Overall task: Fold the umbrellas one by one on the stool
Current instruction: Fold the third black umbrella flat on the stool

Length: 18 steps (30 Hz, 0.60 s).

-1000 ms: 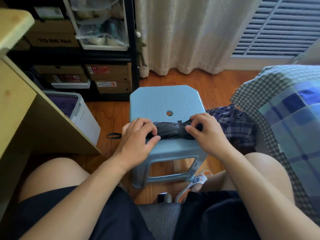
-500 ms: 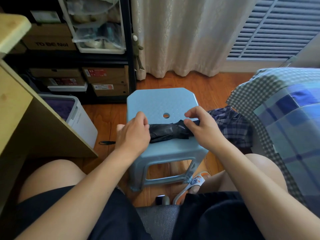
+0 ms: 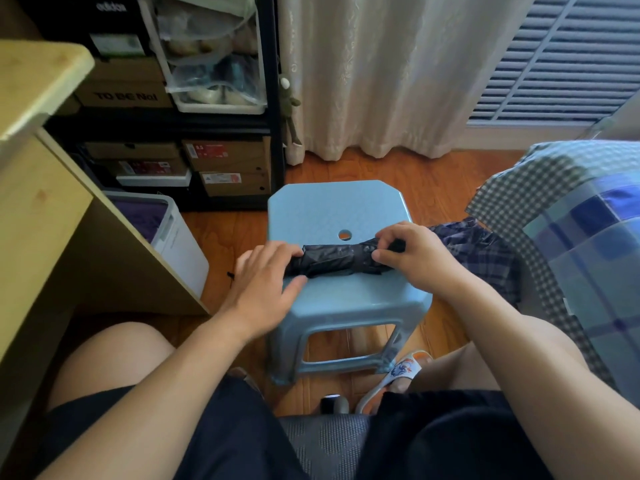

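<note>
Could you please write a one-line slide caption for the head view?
Both hands, left and right, hold a rolled black fabric umbrella on a light-blue plastic stool.

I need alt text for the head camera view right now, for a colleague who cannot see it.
A rolled black umbrella lies across a light blue plastic stool, seen from above by a seated person. The right hand pinches its right end, while the left hand rests at its left end with fingers nearly straight. A plaid cloth lies on the wooden floor right of the stool.
</note>
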Each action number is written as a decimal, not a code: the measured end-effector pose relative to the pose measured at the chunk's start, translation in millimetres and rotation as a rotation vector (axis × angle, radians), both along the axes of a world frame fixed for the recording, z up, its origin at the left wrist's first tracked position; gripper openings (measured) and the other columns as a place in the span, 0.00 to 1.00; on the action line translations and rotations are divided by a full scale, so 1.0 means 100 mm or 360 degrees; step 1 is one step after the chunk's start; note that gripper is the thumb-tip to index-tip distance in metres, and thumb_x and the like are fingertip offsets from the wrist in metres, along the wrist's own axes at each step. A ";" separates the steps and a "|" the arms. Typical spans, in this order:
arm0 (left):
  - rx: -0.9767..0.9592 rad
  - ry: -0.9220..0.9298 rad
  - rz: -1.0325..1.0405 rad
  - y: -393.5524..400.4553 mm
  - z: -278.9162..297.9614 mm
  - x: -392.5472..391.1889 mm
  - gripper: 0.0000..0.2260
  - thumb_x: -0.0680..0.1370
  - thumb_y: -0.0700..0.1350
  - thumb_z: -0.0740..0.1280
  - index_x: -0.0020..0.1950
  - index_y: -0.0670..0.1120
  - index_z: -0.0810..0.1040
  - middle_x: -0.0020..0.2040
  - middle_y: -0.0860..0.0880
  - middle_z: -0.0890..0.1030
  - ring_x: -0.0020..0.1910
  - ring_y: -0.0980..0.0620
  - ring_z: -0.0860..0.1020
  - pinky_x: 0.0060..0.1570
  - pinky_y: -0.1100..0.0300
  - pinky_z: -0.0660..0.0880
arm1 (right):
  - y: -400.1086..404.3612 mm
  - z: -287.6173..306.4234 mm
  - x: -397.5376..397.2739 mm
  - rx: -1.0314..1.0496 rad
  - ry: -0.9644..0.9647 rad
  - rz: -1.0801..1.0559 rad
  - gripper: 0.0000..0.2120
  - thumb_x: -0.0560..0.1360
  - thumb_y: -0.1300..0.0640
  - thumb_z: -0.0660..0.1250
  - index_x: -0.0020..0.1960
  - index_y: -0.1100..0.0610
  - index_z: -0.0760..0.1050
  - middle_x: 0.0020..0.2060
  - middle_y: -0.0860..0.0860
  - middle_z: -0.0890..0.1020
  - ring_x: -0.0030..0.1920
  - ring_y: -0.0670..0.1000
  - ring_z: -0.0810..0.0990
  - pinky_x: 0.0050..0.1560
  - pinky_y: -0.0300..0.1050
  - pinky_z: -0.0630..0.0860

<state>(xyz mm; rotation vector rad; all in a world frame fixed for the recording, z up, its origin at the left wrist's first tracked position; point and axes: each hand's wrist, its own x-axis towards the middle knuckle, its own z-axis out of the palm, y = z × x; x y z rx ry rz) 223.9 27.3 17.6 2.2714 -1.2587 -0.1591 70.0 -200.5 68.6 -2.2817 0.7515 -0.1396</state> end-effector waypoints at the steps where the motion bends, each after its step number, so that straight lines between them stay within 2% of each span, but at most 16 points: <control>1: 0.0006 0.0027 0.0018 -0.03 0.03 0.01 0.13 0.81 0.48 0.68 0.65 0.51 0.75 0.61 0.54 0.77 0.63 0.50 0.73 0.64 0.54 0.61 | 0.00 0.02 0.02 0.0054 0.0011 -0.0027 0.07 0.77 0.58 0.74 0.42 0.57 0.81 0.53 0.54 0.84 0.56 0.55 0.81 0.51 0.46 0.71; 5: 0.0118 0.0260 -0.0026 -0.09 0.23 0.10 0.10 0.84 0.46 0.63 0.65 0.51 0.77 0.58 0.56 0.77 0.60 0.52 0.72 0.59 0.57 0.63 | -0.04 0.08 0.05 0.0386 0.0141 -0.0299 0.08 0.79 0.53 0.73 0.46 0.58 0.82 0.49 0.57 0.85 0.53 0.59 0.83 0.52 0.52 0.80; 8: 0.0101 0.0155 -0.0067 -0.05 0.21 0.05 0.11 0.84 0.46 0.62 0.64 0.49 0.78 0.58 0.53 0.76 0.60 0.53 0.70 0.63 0.53 0.68 | -0.02 0.07 0.08 0.0366 0.0292 -0.0338 0.09 0.78 0.52 0.73 0.45 0.58 0.82 0.46 0.56 0.85 0.51 0.58 0.83 0.51 0.51 0.79; 10: -0.0036 0.0216 -0.0009 -0.10 0.23 -0.04 0.11 0.83 0.48 0.62 0.65 0.50 0.77 0.60 0.54 0.73 0.61 0.56 0.69 0.61 0.57 0.69 | 0.01 0.07 0.11 0.0315 0.0287 -0.0341 0.09 0.77 0.52 0.74 0.45 0.58 0.82 0.45 0.56 0.85 0.49 0.56 0.83 0.49 0.49 0.78; 11: -0.0078 0.0262 0.0027 -0.15 0.23 -0.05 0.10 0.83 0.49 0.63 0.62 0.52 0.78 0.59 0.56 0.74 0.60 0.57 0.70 0.59 0.58 0.69 | 0.00 0.06 0.11 0.0304 0.0274 -0.0342 0.09 0.77 0.52 0.74 0.45 0.58 0.82 0.45 0.55 0.85 0.48 0.55 0.83 0.47 0.48 0.78; 13: -0.0026 0.0311 0.0098 -0.26 0.25 -0.03 0.04 0.82 0.52 0.65 0.52 0.55 0.79 0.52 0.57 0.77 0.55 0.54 0.74 0.56 0.53 0.73 | 0.01 0.05 0.10 0.0313 0.0252 -0.0339 0.09 0.78 0.52 0.73 0.45 0.57 0.82 0.43 0.53 0.84 0.45 0.52 0.81 0.43 0.46 0.76; 15: 0.0060 0.0426 0.0185 -0.33 0.26 0.00 0.06 0.81 0.52 0.68 0.44 0.56 0.77 0.47 0.58 0.79 0.50 0.52 0.77 0.56 0.48 0.76 | 0.02 0.02 0.08 0.0315 0.0238 -0.0332 0.10 0.79 0.52 0.71 0.46 0.58 0.81 0.42 0.53 0.83 0.43 0.51 0.79 0.40 0.45 0.74; 18: 0.0165 0.0540 0.0350 -0.43 0.26 0.00 0.09 0.81 0.52 0.67 0.42 0.54 0.75 0.43 0.57 0.79 0.48 0.49 0.78 0.57 0.45 0.76 | 0.05 -0.03 0.11 0.0316 0.0237 -0.0424 0.11 0.81 0.54 0.69 0.45 0.61 0.80 0.43 0.54 0.81 0.41 0.50 0.77 0.38 0.44 0.72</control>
